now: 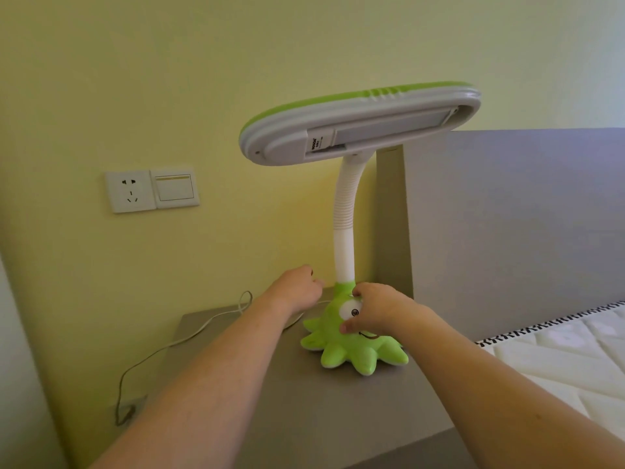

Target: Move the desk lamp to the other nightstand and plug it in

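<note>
- Lamp stands on the nightstand, beside the headboard.
- Right hand grips its green base; left hand reaches behind, grasp unclear.
- Cord trails off the edge; socket is empty.
- Step looks like placing or lifting; plugging needs the plug found first.

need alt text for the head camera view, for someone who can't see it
Two bare hands reach for a green desk lamp on a grey nightstand: the right hand grips its plush octopus base, the left hand reaches behind it. The white cord trails off the nightstand, and the wall socket is empty.
</note>
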`<control>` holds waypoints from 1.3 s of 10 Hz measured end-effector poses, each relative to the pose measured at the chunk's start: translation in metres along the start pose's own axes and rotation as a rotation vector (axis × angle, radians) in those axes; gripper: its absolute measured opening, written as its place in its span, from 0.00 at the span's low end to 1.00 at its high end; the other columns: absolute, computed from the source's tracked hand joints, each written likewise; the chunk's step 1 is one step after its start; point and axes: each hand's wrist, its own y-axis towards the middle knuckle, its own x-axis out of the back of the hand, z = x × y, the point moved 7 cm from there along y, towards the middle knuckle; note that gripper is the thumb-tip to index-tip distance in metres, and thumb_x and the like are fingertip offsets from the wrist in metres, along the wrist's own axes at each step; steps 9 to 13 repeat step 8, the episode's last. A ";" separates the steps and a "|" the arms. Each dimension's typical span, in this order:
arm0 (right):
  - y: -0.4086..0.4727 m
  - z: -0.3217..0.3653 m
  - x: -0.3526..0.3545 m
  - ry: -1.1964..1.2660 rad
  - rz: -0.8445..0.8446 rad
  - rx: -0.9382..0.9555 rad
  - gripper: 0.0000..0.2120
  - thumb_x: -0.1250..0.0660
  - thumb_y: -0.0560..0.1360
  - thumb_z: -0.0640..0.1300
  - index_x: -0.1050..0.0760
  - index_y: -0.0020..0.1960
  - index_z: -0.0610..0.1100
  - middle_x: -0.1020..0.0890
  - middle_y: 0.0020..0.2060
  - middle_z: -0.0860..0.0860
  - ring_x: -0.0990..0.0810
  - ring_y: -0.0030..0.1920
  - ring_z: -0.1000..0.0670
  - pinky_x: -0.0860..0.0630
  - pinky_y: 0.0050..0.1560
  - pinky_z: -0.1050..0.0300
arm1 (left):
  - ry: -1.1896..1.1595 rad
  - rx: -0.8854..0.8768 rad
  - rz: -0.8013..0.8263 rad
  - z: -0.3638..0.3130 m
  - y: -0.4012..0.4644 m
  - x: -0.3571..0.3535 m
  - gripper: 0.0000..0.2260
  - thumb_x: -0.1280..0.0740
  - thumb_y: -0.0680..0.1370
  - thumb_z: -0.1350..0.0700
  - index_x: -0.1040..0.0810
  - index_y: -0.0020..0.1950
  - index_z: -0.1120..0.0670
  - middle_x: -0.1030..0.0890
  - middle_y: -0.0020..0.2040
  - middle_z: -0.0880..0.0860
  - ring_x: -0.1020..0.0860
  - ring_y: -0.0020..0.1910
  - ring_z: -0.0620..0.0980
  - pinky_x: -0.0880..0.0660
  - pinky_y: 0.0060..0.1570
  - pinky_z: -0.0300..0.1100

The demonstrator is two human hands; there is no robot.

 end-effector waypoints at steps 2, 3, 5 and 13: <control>-0.003 0.012 0.008 -0.294 -0.012 -0.008 0.29 0.30 0.66 0.64 0.27 0.60 0.48 0.20 0.53 0.52 0.22 0.54 0.48 0.29 0.47 0.54 | -0.016 0.010 0.015 0.005 0.000 -0.008 0.24 0.44 0.80 0.47 0.34 0.73 0.59 0.30 0.72 0.59 0.30 0.69 0.58 0.31 0.63 0.48; -0.004 0.014 0.004 -0.338 0.059 -0.016 0.31 0.29 0.66 0.63 0.32 0.61 0.47 0.22 0.57 0.52 0.23 0.57 0.46 0.29 0.53 0.50 | -0.002 0.019 -0.002 0.007 0.002 -0.004 0.24 0.44 0.80 0.47 0.34 0.72 0.59 0.30 0.73 0.60 0.30 0.70 0.59 0.32 0.65 0.48; -0.009 0.010 0.004 -0.116 -0.007 0.002 0.36 0.26 0.64 0.59 0.36 0.64 0.47 0.24 0.56 0.51 0.20 0.51 0.47 0.23 0.52 0.51 | 0.014 0.018 -0.036 0.009 0.011 0.009 0.24 0.44 0.81 0.48 0.32 0.71 0.62 0.30 0.72 0.62 0.30 0.70 0.59 0.33 0.67 0.47; -0.006 0.015 0.009 -0.028 -0.067 0.052 0.42 0.25 0.64 0.57 0.41 0.71 0.47 0.29 0.66 0.49 0.26 0.64 0.45 0.26 0.60 0.46 | 0.005 0.005 -0.060 0.008 0.016 0.010 0.25 0.44 0.81 0.47 0.33 0.72 0.61 0.30 0.73 0.60 0.31 0.71 0.59 0.33 0.67 0.47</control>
